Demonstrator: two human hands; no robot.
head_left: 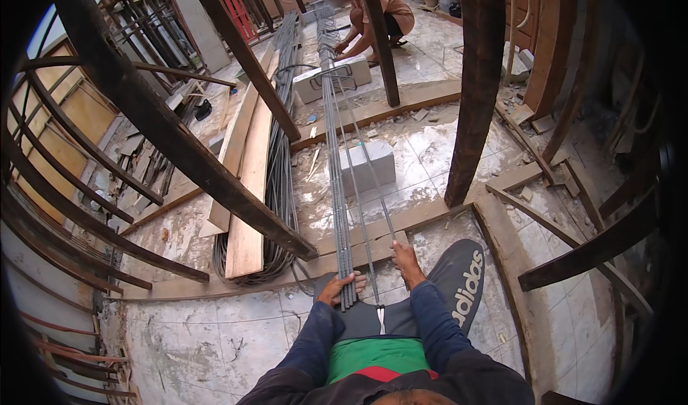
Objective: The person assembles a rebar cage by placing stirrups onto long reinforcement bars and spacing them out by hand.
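Note:
My left hand [342, 289] is closed around the near ends of a bundle of grey steel rebar [340, 226], which runs away from me toward the far end. My right hand [407, 263] is closed on the near end of a single rebar rod [379, 194], apart from the bundle. Between my hands another thin rod [364, 240] lies loose, its end near my lap. Rectangular wire stirrups [338, 80] sit around the rods farther off. Under the rods stands a light grey block [374, 167], with a second block [308, 85] beyond.
At the far end a person [376, 22] crouches, hands at the bundle. Dark wooden posts [479, 97] slant up on both sides of me. Long planks [251, 219] and more rebar [281, 211] lie to the left. Low timber beams [502, 262] cross the tiled floor.

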